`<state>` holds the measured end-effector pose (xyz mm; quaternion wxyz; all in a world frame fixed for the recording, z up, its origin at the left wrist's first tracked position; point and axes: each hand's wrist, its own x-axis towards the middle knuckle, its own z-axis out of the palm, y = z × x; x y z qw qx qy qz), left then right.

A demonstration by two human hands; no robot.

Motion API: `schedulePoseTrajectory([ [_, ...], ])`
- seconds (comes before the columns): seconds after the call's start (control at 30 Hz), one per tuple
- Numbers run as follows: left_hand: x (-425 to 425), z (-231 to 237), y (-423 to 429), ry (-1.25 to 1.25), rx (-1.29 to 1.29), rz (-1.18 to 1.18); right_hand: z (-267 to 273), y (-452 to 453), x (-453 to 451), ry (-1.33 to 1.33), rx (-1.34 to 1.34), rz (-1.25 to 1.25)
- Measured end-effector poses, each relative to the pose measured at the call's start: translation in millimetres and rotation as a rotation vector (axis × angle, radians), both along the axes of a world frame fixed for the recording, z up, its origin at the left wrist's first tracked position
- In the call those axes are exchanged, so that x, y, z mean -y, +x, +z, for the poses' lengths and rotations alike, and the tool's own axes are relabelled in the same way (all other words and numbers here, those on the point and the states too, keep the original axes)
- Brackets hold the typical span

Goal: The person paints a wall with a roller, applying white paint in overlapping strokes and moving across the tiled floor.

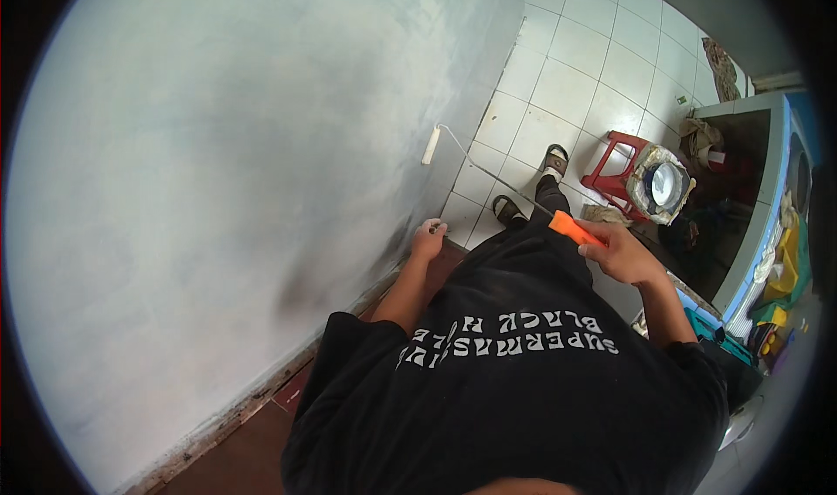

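A small paint roller has an orange handle (577,228), a long bent metal rod and a narrow white roller sleeve (431,145). My right hand (621,253) grips the handle in front of my body. The sleeve is at the far end of the rod, near the pale grey-white wall (261,135); contact between them cannot be made out. Low beside that wall is my left hand (429,240), its fingers bent and whitish at the tips. Whether anything small is between those fingers is unclear.
A red plastic stool (618,161) stands to the right, bearing a paint-smeared container (665,184) with white content. Behind it is a tiled counter (752,253) with a dark space beneath. White tiles (575,44) cover the floor ahead; reddish tiles (242,449) lie along the wall's foot.
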<state>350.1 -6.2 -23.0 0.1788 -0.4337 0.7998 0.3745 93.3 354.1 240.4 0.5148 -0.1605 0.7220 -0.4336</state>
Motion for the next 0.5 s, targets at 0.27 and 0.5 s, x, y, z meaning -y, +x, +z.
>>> schedulePoseTrajectory([
  [0.27, -8.8, -5.3, 7.2, -0.032, -0.031, -0.039, -172.0, -3.4, 97.7, 0.163, -0.058, 0.047],
  [0.5, -18.0, -1.0, 29.2, -0.039, -0.012, 0.023, -60.7, -10.9, 42.2, 0.062, 0.093, -0.006],
])
